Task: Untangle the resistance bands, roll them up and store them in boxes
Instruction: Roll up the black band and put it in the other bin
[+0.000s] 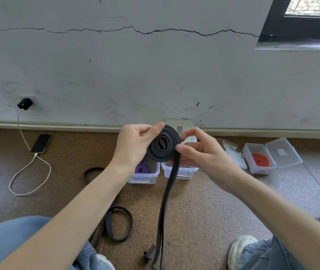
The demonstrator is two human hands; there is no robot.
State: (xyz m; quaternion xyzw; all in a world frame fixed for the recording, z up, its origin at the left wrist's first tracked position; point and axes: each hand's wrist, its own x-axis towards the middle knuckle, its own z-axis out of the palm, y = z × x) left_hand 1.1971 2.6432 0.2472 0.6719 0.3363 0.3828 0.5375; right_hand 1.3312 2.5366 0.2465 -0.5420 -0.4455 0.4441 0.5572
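- Black resistance band [163, 147], partly coiled, sits between both hands above the clear boxes [180, 170]; its loose tail hangs to the floor.
- Left hand [135, 145] pinches the coil's top edge.
- Right hand [198, 151] pinches its right side.
- Speckled brown floor [204, 207] meets a cracked grey wall [155, 75].

Both forearms are bare, with no sleeves showing. Faded blue jeans [9, 236] cover the legs at the lower corners of the frame. White sneakers [242, 250] with thick soles, lower right.
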